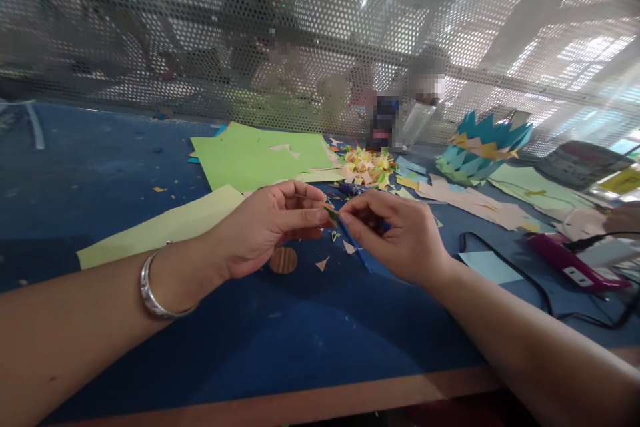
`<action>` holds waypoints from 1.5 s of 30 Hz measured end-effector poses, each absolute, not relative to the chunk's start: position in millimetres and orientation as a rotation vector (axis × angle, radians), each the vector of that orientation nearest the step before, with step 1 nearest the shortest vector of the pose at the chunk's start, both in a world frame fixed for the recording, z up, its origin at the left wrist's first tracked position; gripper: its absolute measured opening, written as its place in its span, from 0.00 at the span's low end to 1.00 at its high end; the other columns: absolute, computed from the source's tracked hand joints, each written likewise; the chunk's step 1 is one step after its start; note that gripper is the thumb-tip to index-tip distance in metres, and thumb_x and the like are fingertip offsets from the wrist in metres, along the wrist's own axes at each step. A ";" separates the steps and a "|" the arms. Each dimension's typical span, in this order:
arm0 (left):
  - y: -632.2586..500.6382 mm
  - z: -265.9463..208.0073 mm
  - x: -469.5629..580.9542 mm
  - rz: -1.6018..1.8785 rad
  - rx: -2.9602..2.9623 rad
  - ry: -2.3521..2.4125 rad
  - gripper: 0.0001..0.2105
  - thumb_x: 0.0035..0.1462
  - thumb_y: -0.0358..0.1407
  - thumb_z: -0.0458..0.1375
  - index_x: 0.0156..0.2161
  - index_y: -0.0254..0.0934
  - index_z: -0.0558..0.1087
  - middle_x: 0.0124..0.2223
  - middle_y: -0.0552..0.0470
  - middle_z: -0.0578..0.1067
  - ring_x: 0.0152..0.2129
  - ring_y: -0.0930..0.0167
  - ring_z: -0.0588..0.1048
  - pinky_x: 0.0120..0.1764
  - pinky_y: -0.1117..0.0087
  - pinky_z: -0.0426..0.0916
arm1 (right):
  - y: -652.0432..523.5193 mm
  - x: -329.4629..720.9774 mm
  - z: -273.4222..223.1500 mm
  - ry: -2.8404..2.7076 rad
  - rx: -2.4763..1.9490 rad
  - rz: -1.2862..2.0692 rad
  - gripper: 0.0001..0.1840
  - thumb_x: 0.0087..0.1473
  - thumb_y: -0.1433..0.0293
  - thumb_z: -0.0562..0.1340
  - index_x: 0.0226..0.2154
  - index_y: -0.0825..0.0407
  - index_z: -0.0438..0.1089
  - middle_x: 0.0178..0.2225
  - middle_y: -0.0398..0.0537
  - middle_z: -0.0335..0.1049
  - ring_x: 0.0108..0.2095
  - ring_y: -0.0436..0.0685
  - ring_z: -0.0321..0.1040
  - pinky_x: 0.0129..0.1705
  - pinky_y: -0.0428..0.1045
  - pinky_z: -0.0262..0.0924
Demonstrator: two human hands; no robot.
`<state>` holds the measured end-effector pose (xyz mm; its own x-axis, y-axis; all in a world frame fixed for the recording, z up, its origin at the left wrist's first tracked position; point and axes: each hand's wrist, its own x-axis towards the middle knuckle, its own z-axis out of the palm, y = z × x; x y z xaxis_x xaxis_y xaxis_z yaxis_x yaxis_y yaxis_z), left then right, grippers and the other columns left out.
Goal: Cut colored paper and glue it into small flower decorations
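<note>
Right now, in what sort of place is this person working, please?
Probably a paper-craft workspace, though I cannot tell whether a workshop or classroom: the blue table bears green paper and a pile of small cut pieces.

- The small paper piece (330,214) at your fingertips mixes green and orange-brown.
- Your thin stick (357,248) is blue.
- Your bracelet (149,287) is silver.
- Your table (280,333) is deep blue, its front edge (300,403) reddish brown.
- Before you, the round disc (283,260) is brown with lighter stripes.
- You have one bright green sheet (250,160) and one pale yellow-green strip (165,230).
- The heap of scraps (367,168) mottles peach, yellow and green.
- To your right, the zigzag paper ring (485,147) bands teal, peach and pale aqua.
- Your power strip (550,257) is magenta and white.
</note>
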<state>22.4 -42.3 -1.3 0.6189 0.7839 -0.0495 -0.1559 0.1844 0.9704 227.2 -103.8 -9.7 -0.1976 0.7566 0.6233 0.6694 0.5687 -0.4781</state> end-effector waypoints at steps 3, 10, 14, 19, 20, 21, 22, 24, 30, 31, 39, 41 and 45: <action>-42.2 -1.2 22.5 0.802 1.241 0.613 0.11 0.51 0.34 0.71 0.39 0.36 0.77 0.38 0.54 0.75 0.34 0.75 0.75 0.41 0.71 0.73 | -104.5 226.0 -10.1 -1.933 -1.125 0.097 0.04 0.60 0.72 0.63 0.34 0.53 0.75 0.27 0.41 0.72 0.25 0.46 0.64 0.28 0.44 0.59; -43.0 0.0 22.7 0.770 1.273 0.537 0.11 0.56 0.36 0.69 0.43 0.38 0.79 0.42 0.51 0.78 0.38 0.72 0.76 0.45 0.68 0.73 | -104.6 225.3 -12.0 -1.933 -1.125 0.096 0.03 0.60 0.72 0.64 0.35 0.53 0.74 0.27 0.40 0.71 0.24 0.46 0.64 0.29 0.44 0.59; -42.9 0.8 22.2 0.765 1.320 0.558 0.11 0.55 0.35 0.69 0.44 0.36 0.80 0.43 0.49 0.80 0.37 0.72 0.78 0.46 0.69 0.73 | -104.4 225.6 -11.6 -1.935 -1.141 0.115 0.03 0.60 0.70 0.64 0.34 0.52 0.73 0.27 0.41 0.71 0.24 0.47 0.64 0.28 0.45 0.59; -41.4 -2.2 23.0 0.782 1.382 0.604 0.13 0.53 0.36 0.70 0.45 0.36 0.81 0.44 0.47 0.82 0.37 0.71 0.79 0.46 0.67 0.72 | -104.0 225.8 -9.4 -1.950 -1.167 0.178 0.06 0.61 0.68 0.63 0.36 0.52 0.74 0.27 0.42 0.71 0.24 0.47 0.64 0.27 0.45 0.58; -41.1 -2.8 23.1 0.779 1.390 0.607 0.14 0.53 0.36 0.70 0.45 0.36 0.81 0.44 0.47 0.82 0.38 0.71 0.79 0.47 0.67 0.72 | -103.9 226.0 -9.1 -1.948 -1.178 0.203 0.06 0.62 0.67 0.63 0.36 0.52 0.74 0.27 0.42 0.71 0.24 0.47 0.63 0.27 0.45 0.58; -40.8 -3.3 23.0 0.777 1.401 0.608 0.14 0.53 0.37 0.70 0.45 0.36 0.82 0.43 0.47 0.82 0.38 0.71 0.79 0.46 0.67 0.73 | -103.8 226.2 -8.8 -1.944 -1.189 0.229 0.07 0.62 0.67 0.63 0.36 0.52 0.75 0.26 0.42 0.71 0.23 0.47 0.62 0.26 0.45 0.57; -40.6 -3.8 22.9 0.777 1.414 0.609 0.14 0.53 0.37 0.70 0.45 0.36 0.82 0.43 0.47 0.82 0.37 0.71 0.79 0.46 0.68 0.73 | -103.8 226.4 -8.7 -1.941 -1.197 0.257 0.07 0.62 0.66 0.63 0.35 0.53 0.75 0.26 0.42 0.71 0.23 0.47 0.61 0.25 0.45 0.56; -40.2 -4.3 22.3 0.774 1.448 0.609 0.14 0.54 0.37 0.69 0.46 0.37 0.82 0.43 0.48 0.83 0.37 0.71 0.79 0.46 0.68 0.73 | -103.6 227.0 -8.6 -1.933 -1.203 0.303 0.08 0.62 0.66 0.62 0.35 0.53 0.75 0.26 0.42 0.70 0.22 0.47 0.60 0.24 0.44 0.54; -40.2 -4.8 21.7 0.788 1.552 0.597 0.14 0.55 0.38 0.69 0.46 0.38 0.82 0.46 0.47 0.83 0.40 0.69 0.79 0.47 0.67 0.72 | -102.8 226.9 -8.2 -1.917 -1.202 0.370 0.09 0.62 0.66 0.62 0.34 0.53 0.74 0.25 0.41 0.68 0.22 0.46 0.58 0.23 0.44 0.53; -40.4 -4.7 21.9 0.794 1.563 0.596 0.13 0.55 0.38 0.69 0.46 0.38 0.82 0.46 0.47 0.83 0.41 0.69 0.79 0.47 0.67 0.72 | -102.6 226.6 -8.1 -1.910 -1.205 0.375 0.09 0.62 0.66 0.62 0.34 0.53 0.74 0.25 0.41 0.68 0.22 0.46 0.58 0.23 0.44 0.52; -40.9 -3.2 22.2 0.795 1.598 0.604 0.13 0.55 0.38 0.68 0.45 0.39 0.82 0.46 0.47 0.83 0.41 0.68 0.79 0.48 0.66 0.72 | -102.0 226.7 -8.6 -1.919 -1.184 0.378 0.08 0.62 0.66 0.63 0.34 0.53 0.74 0.25 0.41 0.68 0.23 0.46 0.58 0.24 0.44 0.53; -40.9 -2.8 22.0 0.799 1.604 0.609 0.12 0.55 0.38 0.68 0.45 0.39 0.82 0.45 0.47 0.83 0.41 0.68 0.79 0.47 0.66 0.72 | -101.5 226.9 -8.5 -1.918 -1.190 0.380 0.08 0.62 0.66 0.62 0.34 0.53 0.74 0.25 0.41 0.68 0.23 0.46 0.58 0.24 0.44 0.53; -41.2 -2.3 22.1 0.810 1.619 0.613 0.11 0.55 0.37 0.68 0.44 0.39 0.83 0.43 0.48 0.83 0.38 0.68 0.79 0.44 0.66 0.73 | -100.9 226.1 -7.7 -1.905 -1.221 0.399 0.10 0.62 0.64 0.63 0.34 0.53 0.75 0.25 0.42 0.69 0.23 0.47 0.58 0.24 0.44 0.53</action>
<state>22.1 -41.2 -2.3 0.6236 0.7616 0.1766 -0.0370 -0.1968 0.9797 226.1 -100.9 -7.7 -0.1940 0.8634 0.4658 0.6038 0.4793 -0.6369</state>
